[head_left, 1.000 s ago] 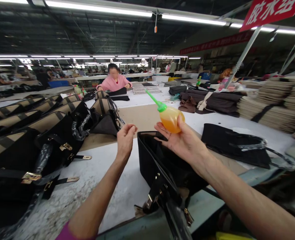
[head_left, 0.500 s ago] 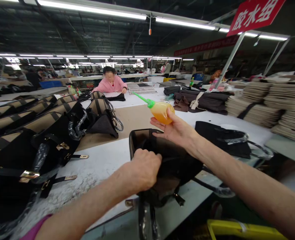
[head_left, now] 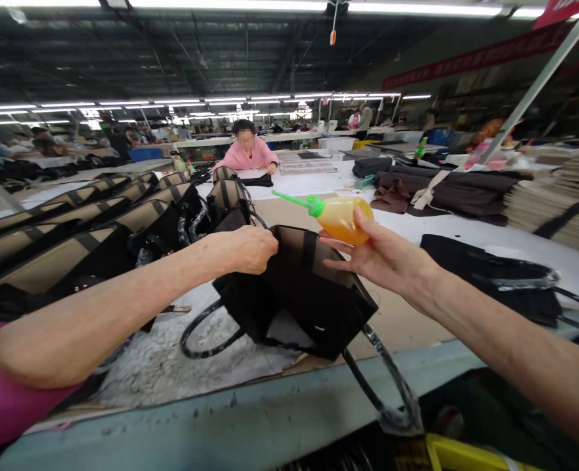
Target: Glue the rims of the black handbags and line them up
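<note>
My left hand point(head_left: 247, 248) grips the top rim of a black handbag point(head_left: 301, 294) and holds it tilted on the white worktable point(head_left: 171, 353). The bag's plastic-wrapped handles point(head_left: 387, 386) hang over the table's front edge. My right hand point(head_left: 385, 258) holds an orange squeeze bottle point(head_left: 343, 219) with a long green nozzle point(head_left: 296, 201) that points left, just above the bag's open mouth.
A row of finished beige-and-black handbags point(head_left: 87, 229) fills the left of the table. Another black bag point(head_left: 485, 275) lies at the right, with dark fabric point(head_left: 446, 190) and stacked beige pieces point(head_left: 559, 209) behind. A person in pink point(head_left: 248, 154) sits at the far end. A yellow bin point(head_left: 470, 454) stands below the table.
My left hand reached down, took the bag's rim and pulled it up and to the left, tipping the bag. The bottle stayed in my right hand, nozzle now lower and more level.
</note>
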`<act>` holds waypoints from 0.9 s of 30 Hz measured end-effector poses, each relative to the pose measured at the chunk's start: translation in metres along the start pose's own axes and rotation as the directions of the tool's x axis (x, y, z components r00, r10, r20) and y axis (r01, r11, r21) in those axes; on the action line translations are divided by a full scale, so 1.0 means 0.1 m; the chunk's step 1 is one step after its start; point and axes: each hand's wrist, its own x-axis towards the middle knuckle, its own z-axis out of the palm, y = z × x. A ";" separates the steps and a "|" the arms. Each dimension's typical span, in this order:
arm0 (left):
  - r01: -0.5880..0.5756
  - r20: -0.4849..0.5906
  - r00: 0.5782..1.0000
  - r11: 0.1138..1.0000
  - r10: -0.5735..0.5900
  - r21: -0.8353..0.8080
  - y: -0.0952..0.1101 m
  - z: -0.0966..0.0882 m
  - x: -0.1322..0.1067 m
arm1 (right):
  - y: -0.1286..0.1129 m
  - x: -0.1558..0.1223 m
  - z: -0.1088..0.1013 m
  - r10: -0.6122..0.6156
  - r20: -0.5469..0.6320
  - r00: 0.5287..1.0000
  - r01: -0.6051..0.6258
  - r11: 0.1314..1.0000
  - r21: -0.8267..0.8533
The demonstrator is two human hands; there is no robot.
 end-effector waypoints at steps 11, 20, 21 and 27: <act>-0.187 -0.502 0.850 0.802 -0.158 -0.568 0.99 0.32 -0.26 | 0.11 -0.01 0.04 -0.080 -0.006 0.997 0.080 0.991 0.110; -0.102 -0.433 0.850 0.712 -0.301 -0.695 1.45 0.78 0.09 | 0.14 -0.06 0.05 -0.093 -0.012 0.996 0.094 0.983 0.156; -0.101 -0.433 0.855 0.726 -0.285 -0.680 1.44 0.78 0.06 | 0.13 -0.08 0.06 -0.090 -0.005 0.996 0.089 0.984 0.155; -0.240 -0.551 0.821 0.788 -0.147 -0.567 1.12 0.40 -0.22 | -0.16 -0.22 0.22 -0.146 0.010 0.989 0.145 0.984 0.100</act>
